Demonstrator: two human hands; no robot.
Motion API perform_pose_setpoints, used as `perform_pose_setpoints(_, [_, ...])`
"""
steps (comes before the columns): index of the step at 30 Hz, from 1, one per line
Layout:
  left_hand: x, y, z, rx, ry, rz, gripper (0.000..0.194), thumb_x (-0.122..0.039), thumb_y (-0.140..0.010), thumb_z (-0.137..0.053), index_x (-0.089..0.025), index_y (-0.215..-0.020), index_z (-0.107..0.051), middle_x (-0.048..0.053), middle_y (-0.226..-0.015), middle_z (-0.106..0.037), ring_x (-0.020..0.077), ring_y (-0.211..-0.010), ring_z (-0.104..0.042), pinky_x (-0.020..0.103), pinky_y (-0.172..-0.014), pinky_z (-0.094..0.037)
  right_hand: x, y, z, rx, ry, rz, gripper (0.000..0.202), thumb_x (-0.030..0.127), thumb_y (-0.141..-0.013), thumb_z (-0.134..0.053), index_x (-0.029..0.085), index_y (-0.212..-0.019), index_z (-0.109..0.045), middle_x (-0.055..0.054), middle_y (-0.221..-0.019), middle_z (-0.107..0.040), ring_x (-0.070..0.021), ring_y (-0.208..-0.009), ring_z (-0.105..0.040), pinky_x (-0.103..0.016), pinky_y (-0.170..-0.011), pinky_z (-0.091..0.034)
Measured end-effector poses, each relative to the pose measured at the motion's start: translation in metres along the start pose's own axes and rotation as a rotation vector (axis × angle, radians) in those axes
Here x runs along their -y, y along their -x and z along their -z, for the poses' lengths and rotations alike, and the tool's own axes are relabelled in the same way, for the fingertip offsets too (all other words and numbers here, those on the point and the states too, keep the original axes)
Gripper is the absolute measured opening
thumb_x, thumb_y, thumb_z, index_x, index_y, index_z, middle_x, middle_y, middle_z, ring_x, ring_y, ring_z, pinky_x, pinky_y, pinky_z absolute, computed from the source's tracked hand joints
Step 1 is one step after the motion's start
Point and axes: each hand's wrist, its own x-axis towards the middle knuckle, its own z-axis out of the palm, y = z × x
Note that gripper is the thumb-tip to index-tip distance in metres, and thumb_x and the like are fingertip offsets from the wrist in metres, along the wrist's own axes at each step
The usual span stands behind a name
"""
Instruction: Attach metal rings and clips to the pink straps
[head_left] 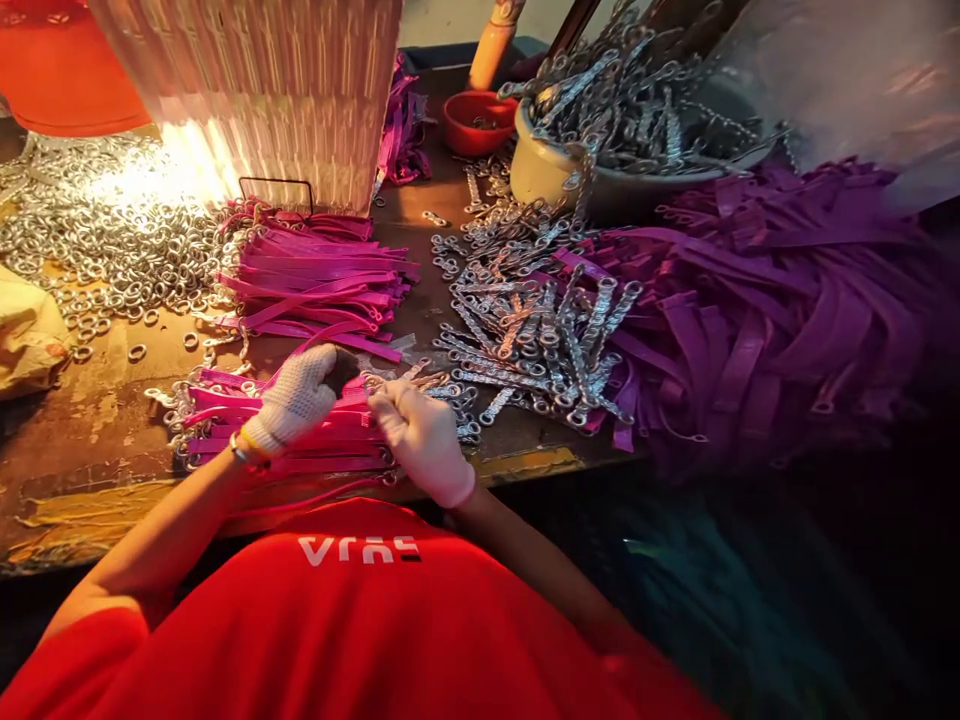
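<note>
The left hand (300, 398), gloved, hangs over a bundle of pink straps (300, 463) at the near edge of the table (97, 400); its fingers curl in, but I cannot tell whether they grip anything. The right hand (424, 437), gloved too, has thumb and finger drawn together just beside it, above the bundle's right end; what lies between them is too small to tell. Behind the hands lies a second bundle (322, 270), in front of a ribbed panel (285, 90). Loose rings (142, 250) spread to the left. To the right are metal links (525, 340), a purple strap heap (780, 300), a tub (544, 165) piled with links and a red bowl (459, 130)
</note>
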Motion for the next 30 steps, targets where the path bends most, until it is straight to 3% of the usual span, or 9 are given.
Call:
perform_pose_setpoints(3, [0.004,-0.048,-0.001,-0.012,-0.66,0.009,0.024,-0.022,-0.089,-0.052,-0.01,-0.102,-0.068,0.017,-0.105,-0.065,0.0272,-0.094,-0.066,0.035,-0.079,-0.052,-0.008,-0.005,0.009,-0.066,-0.172,-0.088,0.03,0.041,-0.102,-0.045,0.02,-0.094,-0.065,-0.002,-0.077,-0.068,-0.0152,-0.07,-0.059,-0.025,-0.069,-0.042])
perform_pose_setpoints(5, [0.001,-0.073,-0.01,0.064,-0.837,0.078,0.029,-0.021,-0.09,-0.052,-0.01,-0.111,-0.067,0.02,-0.112,-0.064,0.0306,-0.098,-0.068,0.038,-0.084,-0.053,-0.013,-0.005,0.012,-0.039,-0.245,-0.112,0.03,0.04,-0.101,-0.045,0.019,-0.096,-0.066,-0.002,-0.08,-0.068,-0.0151,-0.073,-0.059,-0.025,-0.072,-0.043])
perform_pose_setpoints(8, [-0.009,-0.095,-0.03,0.116,-0.844,0.077,0.036,-0.02,-0.09,-0.051,-0.011,-0.123,-0.062,0.02,-0.119,-0.062,0.031,-0.1,-0.069,0.039,-0.086,-0.053,-0.021,-0.002,0.013,-0.003,-0.28,-0.176,0.032,0.042,-0.101,-0.046,0.018,-0.097,-0.067,-0.001,-0.076,-0.064,-0.0144,-0.07,-0.056,-0.025,-0.07,-0.043])
perform_pose_setpoints(12, [-0.012,-0.105,-0.05,0.093,-0.765,0.091,0.042,-0.016,-0.088,-0.051,-0.013,-0.13,-0.056,0.019,-0.12,-0.063,0.0289,-0.099,-0.069,0.037,-0.084,-0.054,-0.031,0.001,0.011,0.003,-0.309,-0.257,0.035,0.045,-0.1,-0.047,0.018,-0.097,-0.069,0.001,-0.07,-0.06,-0.0138,-0.064,-0.053,-0.025,-0.065,-0.043])
perform_pose_setpoints(17, [0.003,-0.112,-0.047,0.039,-0.639,-0.016,0.037,-0.016,-0.086,-0.055,-0.017,-0.121,-0.064,0.015,-0.123,-0.063,0.0272,-0.101,-0.068,0.036,-0.088,-0.054,-0.035,-0.004,0.009,0.0,-0.374,-0.271,0.034,0.044,-0.099,-0.048,0.018,-0.106,-0.07,-0.004,-0.091,-0.073,-0.0172,-0.079,-0.065,-0.027,-0.077,-0.05])
perform_pose_setpoints(22, [0.004,-0.097,-0.025,0.051,-0.478,-0.185,0.03,-0.018,-0.087,-0.056,-0.015,-0.112,-0.073,0.011,-0.112,-0.07,0.0242,-0.105,-0.066,0.033,-0.094,-0.053,-0.033,-0.009,0.017,-0.042,-0.28,-0.221,0.035,0.037,-0.099,-0.048,0.018,-0.123,-0.066,-0.008,-0.108,-0.075,-0.0213,-0.096,-0.07,-0.031,-0.087,-0.052])
perform_pose_setpoints(24, [-0.002,-0.08,-0.014,0.082,-0.278,-0.208,0.034,-0.018,-0.089,-0.053,-0.015,-0.118,-0.071,0.008,-0.101,-0.073,0.0182,-0.085,-0.069,0.029,-0.081,-0.056,-0.031,-0.012,0.021,-0.067,-0.245,-0.14,0.034,0.036,-0.1,-0.048,0.02,-0.124,-0.065,-0.008,-0.116,-0.074,-0.0219,-0.105,-0.069,-0.032,-0.094,-0.05])
perform_pose_setpoints(27, [-0.014,-0.045,-0.001,0.184,0.117,-0.163,0.039,-0.022,-0.091,-0.054,-0.013,-0.128,-0.064,0.003,-0.077,-0.07,0.0094,-0.05,-0.059,0.021,-0.053,-0.051,-0.023,-0.016,0.025,-0.112,-0.21,0.003,0.032,0.034,-0.101,-0.046,0.021,-0.125,-0.064,-0.009,-0.118,-0.073,-0.021,-0.109,-0.067,-0.032,-0.099,-0.049])
perform_pose_setpoints(30, [-0.025,-0.01,0.007,0.266,0.424,-0.071,0.042,-0.037,-0.091,-0.059,-0.014,-0.126,-0.058,0.002,-0.073,-0.068,0.0074,-0.04,-0.052,0.017,-0.039,-0.041,-0.011,-0.019,0.025,-0.104,-0.148,0.097,0.032,0.031,-0.102,-0.045,0.021,-0.126,-0.064,-0.008,-0.118,-0.073,-0.0199,-0.107,-0.068,-0.03,-0.098,-0.049])
